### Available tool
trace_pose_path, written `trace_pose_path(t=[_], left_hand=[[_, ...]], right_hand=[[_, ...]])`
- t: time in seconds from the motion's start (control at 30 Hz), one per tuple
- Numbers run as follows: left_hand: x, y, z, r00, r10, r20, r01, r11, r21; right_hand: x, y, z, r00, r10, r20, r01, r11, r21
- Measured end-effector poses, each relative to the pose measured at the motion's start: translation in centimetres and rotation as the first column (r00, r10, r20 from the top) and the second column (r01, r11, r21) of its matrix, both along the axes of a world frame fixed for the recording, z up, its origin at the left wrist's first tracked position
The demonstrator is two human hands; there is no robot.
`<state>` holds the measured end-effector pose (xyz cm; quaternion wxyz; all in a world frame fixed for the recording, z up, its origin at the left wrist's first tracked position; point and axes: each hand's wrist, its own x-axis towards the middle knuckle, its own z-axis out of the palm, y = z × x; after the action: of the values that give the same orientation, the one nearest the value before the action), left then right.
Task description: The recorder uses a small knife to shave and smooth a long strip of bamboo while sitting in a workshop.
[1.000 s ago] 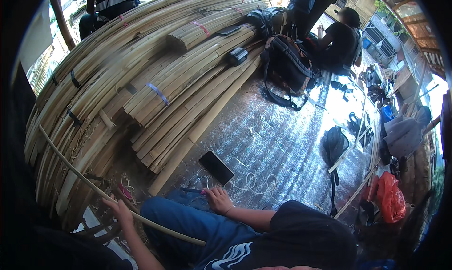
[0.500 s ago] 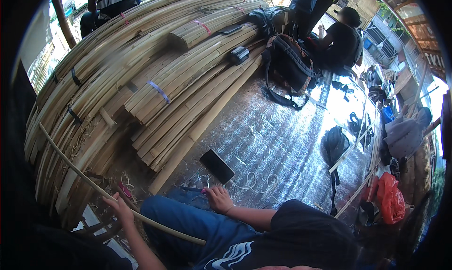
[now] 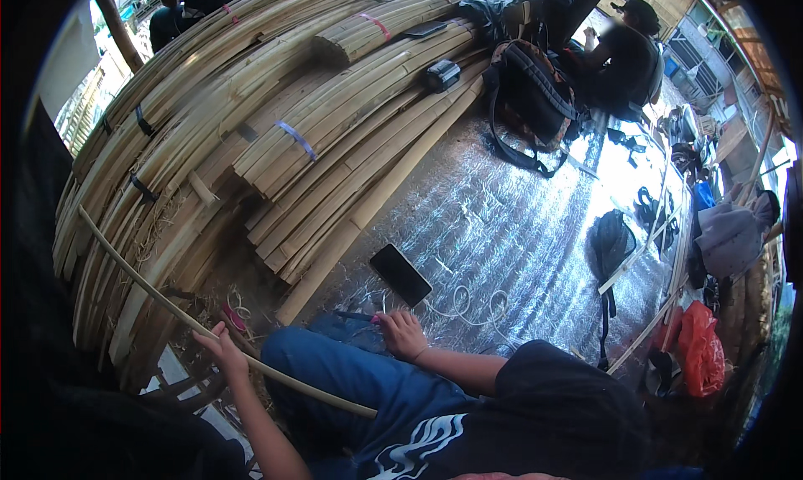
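Observation:
A long, thin bamboo strip (image 3: 159, 296) slants from the far left down across my blue-trousered thigh. Around it, partway along, are the fingers of my left hand (image 3: 224, 352). My right hand (image 3: 405, 334) rests beside the thigh, closed on what looks like a knife (image 3: 355, 316) with a dark, narrow blade pointing left and a bit of pink at the grip. Most of its handle is hidden in my fingers. Just beyond that hand, a black phone (image 3: 401, 275) lies on the silvery sheet, with a white cable (image 3: 462, 306) coiled to its right.
Bundles of split bamboo (image 3: 335, 120) fill the left and back, tied with coloured bands. On the silvery floor sheet (image 3: 502, 229) lie a backpack (image 3: 535, 104) and a black bag (image 3: 613, 246). A red plastic bag (image 3: 701, 350) is at right. Another person (image 3: 623, 66) sits at the back.
The whole view has shifted slightly, so the scene sits a little farther right and higher. Both hands keep their holds, with little visible movement of their own.

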<state>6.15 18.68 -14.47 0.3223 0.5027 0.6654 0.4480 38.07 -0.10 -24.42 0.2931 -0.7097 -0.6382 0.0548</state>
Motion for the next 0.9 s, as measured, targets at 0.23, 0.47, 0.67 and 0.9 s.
trace_pose_path(t=[0.23,0.47,0.67,0.9], left_hand=[[-0.2,0.0,-0.1,0.997,-0.008,0.073,0.008,1.0,0.004],[-0.4,0.2,-0.9,0.989,-0.001,0.15,0.0,1.0,0.006],[0.3,-0.3,0.0,0.983,0.011,0.185,-0.007,1.0,-0.02],[0.3,-0.5,0.6,0.987,0.024,0.161,-0.016,0.998,-0.055]], right_hand=[[-0.1,0.0,-0.1,1.0,-0.004,-0.024,0.004,1.0,-0.008],[-0.1,0.0,0.1,1.0,-0.011,-0.005,0.01,1.0,-0.018],[-0.1,-0.3,0.1,1.0,-0.006,-0.015,0.005,1.0,-0.02],[0.1,-0.2,-0.1,0.999,0.012,-0.041,-0.016,0.995,-0.103]])
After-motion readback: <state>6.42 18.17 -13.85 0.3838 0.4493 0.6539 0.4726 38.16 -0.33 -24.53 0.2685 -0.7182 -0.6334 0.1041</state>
